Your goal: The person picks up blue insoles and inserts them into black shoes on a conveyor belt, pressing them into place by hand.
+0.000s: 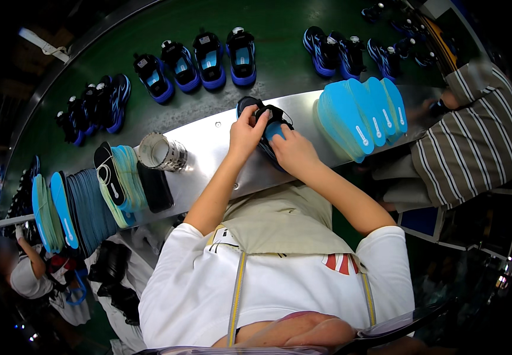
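Black and blue shoe at the middle of the metal surface, gripped from both sides. Left hand closed on its collar; right hand closed on its side, pressing a blue insole inside. Right of the shoe, a fanned stack of blue insoles. Left of the shoe, a tape roll. Beyond the shoe, finished shoes on a green belt.
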A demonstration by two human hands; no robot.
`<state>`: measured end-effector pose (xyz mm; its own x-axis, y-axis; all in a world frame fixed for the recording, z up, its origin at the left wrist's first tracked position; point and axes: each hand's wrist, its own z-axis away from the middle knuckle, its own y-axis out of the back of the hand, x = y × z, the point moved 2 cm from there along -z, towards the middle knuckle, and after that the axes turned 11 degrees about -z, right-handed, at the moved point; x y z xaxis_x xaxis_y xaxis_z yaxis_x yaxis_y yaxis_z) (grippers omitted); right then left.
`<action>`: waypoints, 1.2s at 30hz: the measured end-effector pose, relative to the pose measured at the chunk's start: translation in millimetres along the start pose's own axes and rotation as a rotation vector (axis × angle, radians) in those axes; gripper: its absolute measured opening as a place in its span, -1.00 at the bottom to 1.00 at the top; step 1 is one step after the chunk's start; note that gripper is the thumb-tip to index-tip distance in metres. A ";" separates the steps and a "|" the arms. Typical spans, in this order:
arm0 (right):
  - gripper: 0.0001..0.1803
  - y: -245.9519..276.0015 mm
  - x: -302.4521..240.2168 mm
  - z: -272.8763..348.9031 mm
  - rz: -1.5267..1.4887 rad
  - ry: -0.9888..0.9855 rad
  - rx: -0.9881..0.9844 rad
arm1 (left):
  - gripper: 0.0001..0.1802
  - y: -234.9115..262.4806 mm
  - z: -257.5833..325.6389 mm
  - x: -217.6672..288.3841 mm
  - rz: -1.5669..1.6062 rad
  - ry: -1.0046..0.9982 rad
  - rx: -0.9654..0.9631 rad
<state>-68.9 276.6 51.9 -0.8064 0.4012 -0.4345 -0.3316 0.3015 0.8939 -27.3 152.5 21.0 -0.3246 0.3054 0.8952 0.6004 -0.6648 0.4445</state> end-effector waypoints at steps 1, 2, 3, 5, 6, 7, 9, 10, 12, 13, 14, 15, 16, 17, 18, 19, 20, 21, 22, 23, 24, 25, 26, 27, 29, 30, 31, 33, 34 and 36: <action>-0.78 12.4 -2.9 4.0 0.008 0.027 -0.004 | -0.60 0.5 0.4 -2.5 0.028 0.031 -0.015; -0.76 23.2 -4.9 5.4 0.016 0.055 -0.008 | -0.59 0.6 0.4 -5.2 0.056 0.062 -0.029; -0.75 30.8 -3.9 2.3 0.028 -0.022 -0.171 | -0.59 -1.9 0.0 -8.1 0.092 0.043 -0.014; -0.73 37.3 4.6 -6.0 0.043 -0.175 -0.493 | -0.61 -2.8 0.8 -10.8 0.100 0.042 -0.034; -0.75 38.7 10.9 -11.6 -0.002 -0.145 -0.540 | -0.61 -4.4 -4.5 -8.7 0.114 0.031 -0.043; -0.77 38.8 16.8 -16.8 -0.048 -0.113 -0.588 | -0.62 -2.7 -3.2 -5.0 0.086 0.052 -0.049; -0.83 38.3 20.2 -22.3 -0.098 -0.043 -0.610 | -0.62 -4.0 -5.4 -7.1 0.115 0.044 -0.085; -0.84 33.3 22.2 -21.7 -0.041 0.010 -0.587 | -0.62 -5.4 -5.8 -10.2 0.129 0.046 -0.103; -0.86 14.4 28.6 -18.3 0.071 0.124 -0.543 | -0.60 -7.9 -9.7 -14.9 0.140 0.040 -0.100; -0.86 7.0 29.6 -19.4 0.042 0.166 -0.466 | -0.60 -8.5 -9.4 -15.4 0.122 0.042 -0.098; -0.86 0.1 30.0 -21.2 0.013 0.206 -0.388 | -0.61 -9.4 -8.7 -15.4 0.104 0.043 -0.096; -0.86 -5.2 30.7 -22.5 -0.020 0.242 -0.308 | -0.63 -9.5 -7.9 -13.7 0.106 0.024 -0.087; -0.86 -8.9 32.7 -22.5 0.021 0.268 -0.302 | -0.64 -9.7 -7.1 -10.7 0.108 0.004 -0.078; -0.86 -11.4 35.2 -22.4 0.063 0.294 -0.297 | -0.66 -8.8 -6.6 -6.8 0.111 -0.017 -0.071; -0.85 -14.6 36.7 -22.3 0.099 0.320 -0.293 | -0.68 -7.3 -5.7 -3.3 0.091 -0.031 -0.093; -0.86 -17.9 37.9 -23.3 0.140 0.303 -0.326 | -0.69 -5.1 -5.4 1.8 0.072 -0.045 -0.116; -0.87 -20.3 38.3 -25.1 0.182 0.286 -0.359 | -0.71 -2.7 -5.4 7.4 0.053 -0.059 -0.140; -0.88 -21.5 37.7 -27.5 0.226 0.271 -0.389 | -0.72 0.8 -6.1 13.3 0.015 -0.052 -0.166; -0.87 -22.3 37.0 -30.1 0.239 0.242 -0.477 | -0.72 -0.4 -6.5 10.3 0.001 -0.070 -0.144; -0.86 -22.1 36.0 -32.6 0.252 0.214 -0.566 | -0.72 -3.2 -6.7 4.7 -0.014 -0.088 -0.122; -0.84 -21.7 37.0 -33.6 0.268 0.180 -0.651 | -0.71 -6.2 -8.2 1.7 -0.026 -0.111 -0.104; -0.83 -21.3 37.8 -33.1 0.277 0.206 -0.648 | -0.71 -8.2 -9.1 -1.0 -0.044 -0.117 -0.097; -0.81 -20.7 39.2 -32.0 0.286 0.232 -0.645 | -0.70 -9.7 -9.6 -3.1 -0.061 -0.122 -0.089; -0.80 -20.1 40.4 -31.5 0.296 0.257 -0.643 | -0.70 -11.2 -10.1 -3.9 -0.078 -0.127 -0.082; -0.77 -18.8 40.6 -33.7 0.332 0.248 -0.719 | -0.69 -13.1 -10.8 -3.5 -0.047 -0.127 -0.095; -0.76 -18.4 41.3 -35.9 0.349 0.247 -0.754 | -0.68 -13.4 -11.9 -3.0 -0.036 -0.128 -0.099; -0.75 -18.5 44.1 -36.9 0.359 0.261 -0.778 | -0.68 -15.0 -13.1 -5.3 -0.036 -0.126 -0.107; -0.73 -17.8 49.8 -38.3 0.380 0.286 -0.824 | -0.68 -18.9 -15.7 -12.0 -0.032 -0.126 -0.125; -0.73 -17.8 50.7 -39.7 0.390 0.282 -0.852 | -0.68 -20.0 -16.1 -13.5 -0.020 -0.125 -0.143; -0.73 -17.7 53.7 -41.8 0.410 0.274 -0.907 | -0.69 -21.8 -15.7 -12.5 0.006 -0.124 -0.178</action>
<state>-126.8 256.6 17.4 -0.9869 0.0813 -0.1394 -0.1594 -0.6257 0.7636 -47.8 152.5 -0.4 -0.2225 0.3752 0.8998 0.4602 -0.7733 0.4362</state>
